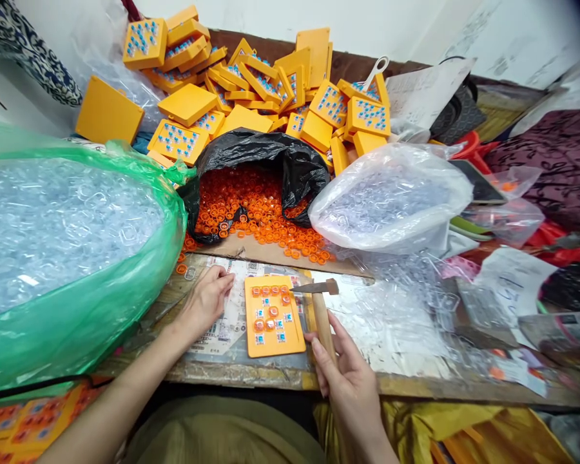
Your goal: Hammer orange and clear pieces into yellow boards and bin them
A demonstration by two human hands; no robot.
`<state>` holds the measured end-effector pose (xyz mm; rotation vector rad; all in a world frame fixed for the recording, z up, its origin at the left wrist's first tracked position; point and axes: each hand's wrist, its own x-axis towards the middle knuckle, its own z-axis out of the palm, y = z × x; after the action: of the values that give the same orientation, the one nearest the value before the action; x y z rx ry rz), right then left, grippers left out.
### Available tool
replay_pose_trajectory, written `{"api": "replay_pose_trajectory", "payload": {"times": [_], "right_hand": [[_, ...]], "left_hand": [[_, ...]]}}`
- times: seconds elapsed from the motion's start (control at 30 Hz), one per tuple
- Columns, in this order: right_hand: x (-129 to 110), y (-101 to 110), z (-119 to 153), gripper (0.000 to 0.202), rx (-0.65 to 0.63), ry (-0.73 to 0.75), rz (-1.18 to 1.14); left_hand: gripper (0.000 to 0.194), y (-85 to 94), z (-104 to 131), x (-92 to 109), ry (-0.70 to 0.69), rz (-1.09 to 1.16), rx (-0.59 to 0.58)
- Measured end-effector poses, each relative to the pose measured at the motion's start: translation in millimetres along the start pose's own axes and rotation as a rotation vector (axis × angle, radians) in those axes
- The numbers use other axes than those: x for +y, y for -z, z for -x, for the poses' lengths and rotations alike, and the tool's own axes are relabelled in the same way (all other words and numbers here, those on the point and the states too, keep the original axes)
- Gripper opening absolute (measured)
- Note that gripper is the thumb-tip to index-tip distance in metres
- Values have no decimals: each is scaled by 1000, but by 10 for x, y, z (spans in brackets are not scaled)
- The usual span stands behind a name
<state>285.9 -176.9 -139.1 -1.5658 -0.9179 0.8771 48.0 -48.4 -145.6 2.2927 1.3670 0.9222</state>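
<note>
A yellow board (252,348) lies flat on the workbench, bearing several orange rings and several small blue-and-white pieces. To its right, my right hand (348,374) is wrapped round the wooden handle of a hammer (323,322), whose pointed metal head reaches over the board's upper right edge. Left of the board is my left hand (209,299), its thumb and fingertips pressed together; whatever is between them, if anything, is too small to make out. Behind the board, orange rings (265,225) spill out of a black plastic bag (251,145).
A green bag (140,283) of clear pieces fills the left. At the right stands a white bag (391,238) of clear pieces, with loose ones beside it. Yellow boxes (188,103) are heaped at the back. The workbench's front edge (251,380) runs near my lap.
</note>
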Motion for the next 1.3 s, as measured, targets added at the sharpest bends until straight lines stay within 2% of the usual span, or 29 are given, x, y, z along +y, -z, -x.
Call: {"api": "replay_pose_trajectory", "payload": {"times": [0.07, 0.17, 0.27, 0.33, 0.47, 0.6, 0.77, 0.83, 0.93, 1.0, 1.07, 1.13, 1.23, 1.3], "right_hand": [[-39, 12, 33, 59, -10, -22, 12], [-58, 48, 108, 56, -2, 1, 64], [-31, 125, 184, 48, 9, 122, 164], [-12, 192, 229, 45, -27, 226, 221], [-7, 280, 313, 54, -146, 412, 289], [-36, 275, 356, 49, -183, 479, 405], [-126, 296, 313, 60, -190, 556, 468], [-148, 313, 291, 63, -261, 588, 506], [-99, 329, 274, 54, -330, 489, 481], [-18, 322, 257, 44, -225, 327, 388], [55, 292, 216, 43, -82, 149, 280], [78, 239, 153, 55, 20, -4, 166], [14, 148, 62, 73, 52, -157, -28], [-42, 111, 31, 77, 62, -193, -123]], "left_hand": [[23, 12, 66, 126, -20, 22, 28], [32, -24, 139, 469, -123, 140, 44], [46, -140, 184, 794, -211, 231, -36], [52, -232, 205, 900, -189, 203, -69], [64, -348, 241, 893, -101, 192, -29], [74, -362, 252, 850, -31, 288, 19], [71, -390, 263, 861, 51, 353, 16], [69, -395, 288, 873, 69, 383, 21], [69, -342, 278, 869, 101, 423, 42], [60, -277, 161, 817, 84, 387, 73], [39, -232, -78, 705, 36, 258, 106], [23, -240, -401, 548, 19, 69, 75], [20, -346, -861, 315, 29, 5, -14], [21, -423, -1051, 215, 35, -4, -91]]}}
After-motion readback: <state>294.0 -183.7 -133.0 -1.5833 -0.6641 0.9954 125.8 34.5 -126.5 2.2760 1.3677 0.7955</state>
